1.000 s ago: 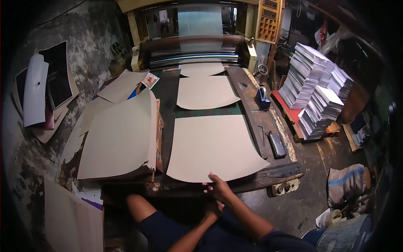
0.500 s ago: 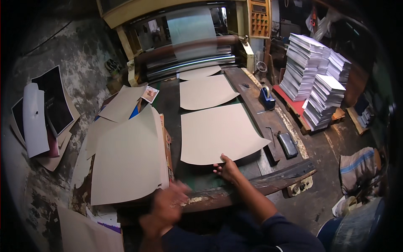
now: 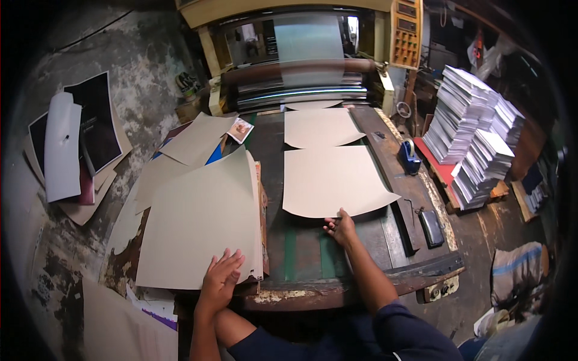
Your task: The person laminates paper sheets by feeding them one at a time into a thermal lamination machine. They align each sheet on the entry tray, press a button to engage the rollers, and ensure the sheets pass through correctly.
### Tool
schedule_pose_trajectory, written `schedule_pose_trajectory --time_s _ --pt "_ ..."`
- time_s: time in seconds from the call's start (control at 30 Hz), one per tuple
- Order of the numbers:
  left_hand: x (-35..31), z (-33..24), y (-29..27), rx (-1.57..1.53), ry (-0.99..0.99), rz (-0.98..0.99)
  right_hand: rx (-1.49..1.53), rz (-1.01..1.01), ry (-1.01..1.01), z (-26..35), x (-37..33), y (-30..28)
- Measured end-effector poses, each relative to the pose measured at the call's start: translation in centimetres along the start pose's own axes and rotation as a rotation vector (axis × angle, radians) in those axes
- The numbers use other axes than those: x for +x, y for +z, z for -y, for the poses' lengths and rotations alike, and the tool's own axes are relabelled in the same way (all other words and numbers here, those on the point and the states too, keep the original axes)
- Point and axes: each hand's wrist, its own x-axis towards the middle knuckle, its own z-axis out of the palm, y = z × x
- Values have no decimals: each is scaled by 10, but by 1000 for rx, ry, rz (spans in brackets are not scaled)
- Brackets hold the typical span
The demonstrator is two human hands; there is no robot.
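Observation:
My left hand (image 3: 222,280), fingers spread, rests at the near right corner of the top beige cardboard sheet (image 3: 198,222) of a stack on the left. My right hand (image 3: 341,228) is at the near edge of another beige sheet (image 3: 334,177) on the machine's feed table. One fingertip touches or overlaps that edge; the other fingers are loosely apart short of it. This sheet's near right corner curls up. Beyond it lies a second beige sheet (image 3: 319,126), and a third (image 3: 313,105) reaches the rollers (image 3: 301,93).
A blue tape dispenser (image 3: 410,159), a black pouch (image 3: 431,227) and a hex key (image 3: 407,207) lie along the table's right side. Tall paper stacks (image 3: 460,114) stand on a pallet at right. Dark printed sheets (image 3: 96,120) lean on the left wall.
The sheets have advanced toward the rollers, and my right hand has followed the nearest one's edge. My left hand, blurred before, has come onto the stack's corner. The view has shifted.

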Motion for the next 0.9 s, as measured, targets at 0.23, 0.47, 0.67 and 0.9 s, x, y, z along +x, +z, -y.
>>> schedule_pose_trajectory --time_s 0.23,0.47,0.67,0.9 --pt "5 3 3 56 90 -42 114 -82 -61 3 0 -15" --pt "12 11 -2 -867 -298 -1041 -29 123 9 -13 -94 -10" --pt "-3 -28 18 -99 110 -646 -135 391 79 17 -184 12" --pt "-25 -67 43 -27 467 -54 -404 572 77 23 -239 8"
